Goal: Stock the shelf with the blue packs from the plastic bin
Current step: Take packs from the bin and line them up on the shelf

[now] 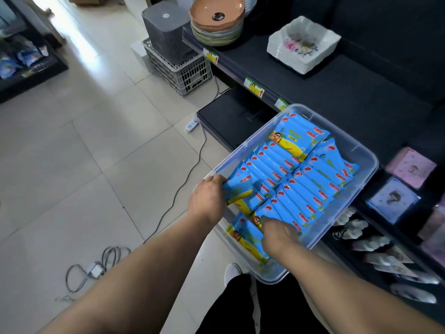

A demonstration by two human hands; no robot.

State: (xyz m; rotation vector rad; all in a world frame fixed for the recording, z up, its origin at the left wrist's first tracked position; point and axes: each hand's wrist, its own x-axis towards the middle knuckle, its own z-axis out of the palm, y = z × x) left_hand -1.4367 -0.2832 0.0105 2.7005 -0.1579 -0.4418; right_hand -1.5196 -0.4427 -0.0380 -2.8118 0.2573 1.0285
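Head view: left hand curled round glossy blue pack in clear bin; right hand, grip unclear

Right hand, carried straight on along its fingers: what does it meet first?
The blue packs in the plastic bin; the right hand seems to touch them with its fingertips, though depth is unclear.

Off-task items: stack of bowls, top one brown; beside it a stack of white square floral plates. Grey tower appliance sits on a grey plastic crate. On the tiled floor: white power strip, grey cable, coiled cable with white adapter. Right edge: pink square pack next to a lilac-blue one. Far left: blue-white bags, blurred.
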